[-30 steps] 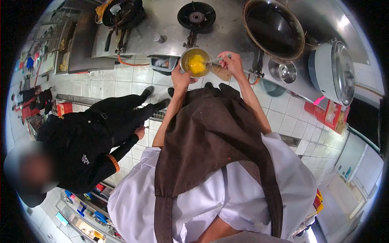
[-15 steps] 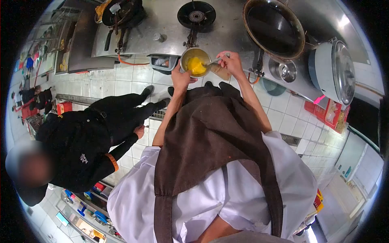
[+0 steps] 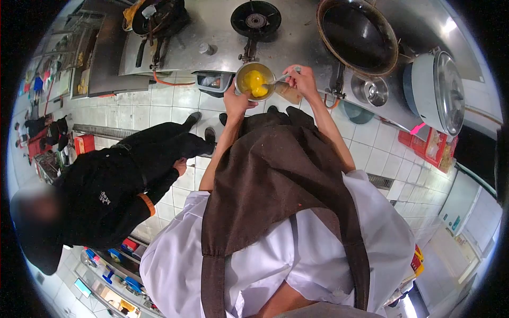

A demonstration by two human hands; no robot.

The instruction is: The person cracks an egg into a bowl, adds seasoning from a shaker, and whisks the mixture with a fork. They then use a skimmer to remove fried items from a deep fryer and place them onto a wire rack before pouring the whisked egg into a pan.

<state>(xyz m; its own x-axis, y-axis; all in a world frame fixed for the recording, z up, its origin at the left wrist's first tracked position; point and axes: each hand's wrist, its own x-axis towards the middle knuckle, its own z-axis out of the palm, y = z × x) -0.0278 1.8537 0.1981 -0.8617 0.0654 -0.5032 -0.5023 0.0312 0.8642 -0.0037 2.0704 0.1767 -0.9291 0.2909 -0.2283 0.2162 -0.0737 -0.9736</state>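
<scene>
My left hand [image 3: 238, 102] is closed on the near left rim of a round metal bowl [image 3: 241, 77], held in front of the steel counter's edge. Yellow egg [image 3: 255, 83], partly mixed, lies in the bowl. My right hand [image 3: 303, 82] grips the handle of a spoon [image 3: 281, 79] to the right of the bowl. The spoon slants down leftward, and its end reaches inside the rim by the egg. Whether that end is a spoon or a fork is hard to make out.
Along the steel counter [image 3: 212, 62] stand a gas burner [image 3: 256, 20], a large dark wok [image 3: 359, 34], a small metal bowl [image 3: 377, 93] and a lidded pot [image 3: 448, 95]. A grey bin [image 3: 213, 83] sits below the edge. A person in black [image 3: 116, 185] stands at my left.
The egg in the bowl has shifted and spread, and the spoon has moved slightly. The person at my left has turned and leaned a little. Both my hands keep their grip.
</scene>
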